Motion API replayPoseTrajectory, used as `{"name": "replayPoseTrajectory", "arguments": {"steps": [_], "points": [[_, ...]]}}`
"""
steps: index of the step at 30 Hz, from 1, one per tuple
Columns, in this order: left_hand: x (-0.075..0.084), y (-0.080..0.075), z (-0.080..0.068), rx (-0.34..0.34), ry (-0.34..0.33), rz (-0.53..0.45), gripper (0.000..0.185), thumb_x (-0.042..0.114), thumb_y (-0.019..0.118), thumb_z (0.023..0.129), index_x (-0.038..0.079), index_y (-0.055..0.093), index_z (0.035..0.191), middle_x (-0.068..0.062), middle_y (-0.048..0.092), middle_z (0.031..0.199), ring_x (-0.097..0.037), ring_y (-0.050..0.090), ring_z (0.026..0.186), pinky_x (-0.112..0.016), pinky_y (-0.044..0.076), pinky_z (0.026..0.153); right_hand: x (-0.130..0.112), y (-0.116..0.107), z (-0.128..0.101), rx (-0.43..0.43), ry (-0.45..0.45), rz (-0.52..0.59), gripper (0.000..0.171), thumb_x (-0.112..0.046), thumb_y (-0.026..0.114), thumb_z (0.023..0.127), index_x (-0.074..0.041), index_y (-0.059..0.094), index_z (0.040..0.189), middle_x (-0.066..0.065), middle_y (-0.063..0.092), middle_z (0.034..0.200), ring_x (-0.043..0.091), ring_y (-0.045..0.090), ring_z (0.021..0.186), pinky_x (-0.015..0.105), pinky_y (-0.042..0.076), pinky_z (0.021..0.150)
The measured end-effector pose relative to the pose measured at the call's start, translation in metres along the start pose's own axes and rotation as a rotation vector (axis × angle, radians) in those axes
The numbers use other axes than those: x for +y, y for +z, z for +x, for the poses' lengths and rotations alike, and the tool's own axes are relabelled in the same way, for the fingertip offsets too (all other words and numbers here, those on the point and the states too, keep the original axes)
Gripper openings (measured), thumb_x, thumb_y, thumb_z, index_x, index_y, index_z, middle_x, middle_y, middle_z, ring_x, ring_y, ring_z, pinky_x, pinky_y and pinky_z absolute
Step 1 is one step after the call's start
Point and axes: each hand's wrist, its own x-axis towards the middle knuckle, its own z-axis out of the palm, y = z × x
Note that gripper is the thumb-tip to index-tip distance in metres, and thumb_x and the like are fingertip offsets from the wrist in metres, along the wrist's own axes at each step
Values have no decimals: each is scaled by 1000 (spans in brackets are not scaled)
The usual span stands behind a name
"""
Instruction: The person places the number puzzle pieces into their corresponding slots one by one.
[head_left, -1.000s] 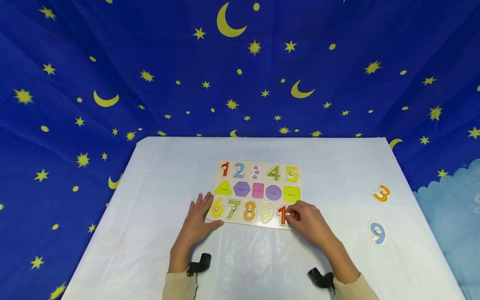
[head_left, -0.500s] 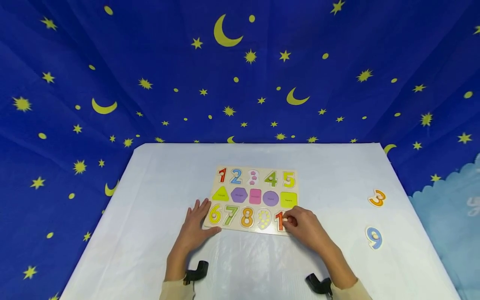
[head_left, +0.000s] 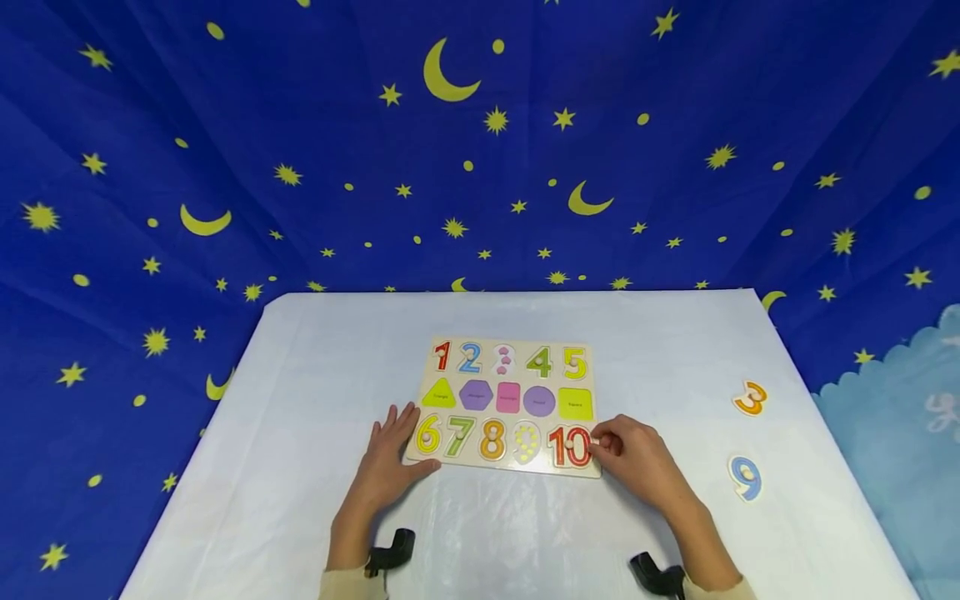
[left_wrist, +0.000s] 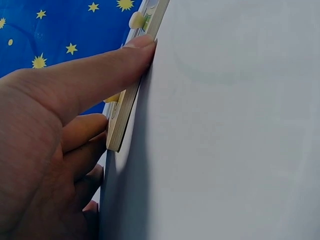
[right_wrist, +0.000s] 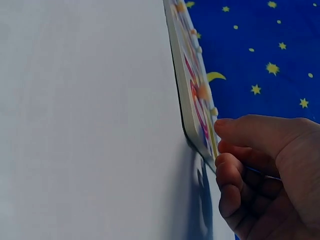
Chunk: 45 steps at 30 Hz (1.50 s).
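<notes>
A wooden number puzzle board (head_left: 517,468) lies on the white table. In its bottom right corner sits the red 10 piece (head_left: 578,447), with its knob uncovered. My right hand (head_left: 636,460) is beside that piece at the board's right edge, fingers loosely bent and holding nothing. The right wrist view shows its thumb (right_wrist: 250,131) near the board's corner. My left hand (head_left: 390,458) rests at the board's lower left corner with fingers spread. In the left wrist view its thumb (left_wrist: 115,70) presses on the board's edge. The 3 and 9 recesses show printed dots.
An orange 3 piece (head_left: 751,398) and a blue 9 piece (head_left: 745,478) lie apart on the table to the right. A blue star-patterned cloth (head_left: 480,150) hangs behind. Each wrist bears a black camera mount (head_left: 392,550).
My right hand has let go of the 10 piece's knob and shifted right, uncovering the 0. The left hand stays at the board. The head view has tilted slightly.
</notes>
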Motion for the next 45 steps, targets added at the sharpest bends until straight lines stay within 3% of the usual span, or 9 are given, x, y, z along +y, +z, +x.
{"name": "replayPoseTrajectory", "arguments": {"steps": [13, 33, 45], "points": [[-2, 3, -2, 15, 8, 3, 96, 42, 81, 74, 10, 31, 151, -1, 25, 156, -26, 7, 146, -47, -1, 116, 13, -14, -11, 14, 86, -30, 17, -18, 78, 80, -11, 71, 93, -8, 55, 74, 11, 49, 66, 27, 43, 57], [-5, 4, -4, 17, 9, 0, 97, 41, 82, 73, 8, 33, 150, -2, 26, 156, -27, 9, 145, -48, 0, 116, 46, -51, -38, 169, 50, -129, 12, -18, 77, 81, -12, 71, 89, -11, 55, 73, 7, 49, 65, 27, 43, 56], [-4, 1, -6, 34, 32, -6, 96, 41, 82, 73, 6, 34, 149, -4, 27, 156, -28, 10, 145, -49, 1, 116, 65, -67, -49, 151, 174, -185, 17, -19, 74, 83, -5, 71, 92, -5, 54, 72, 13, 48, 64, 31, 39, 54]]}}
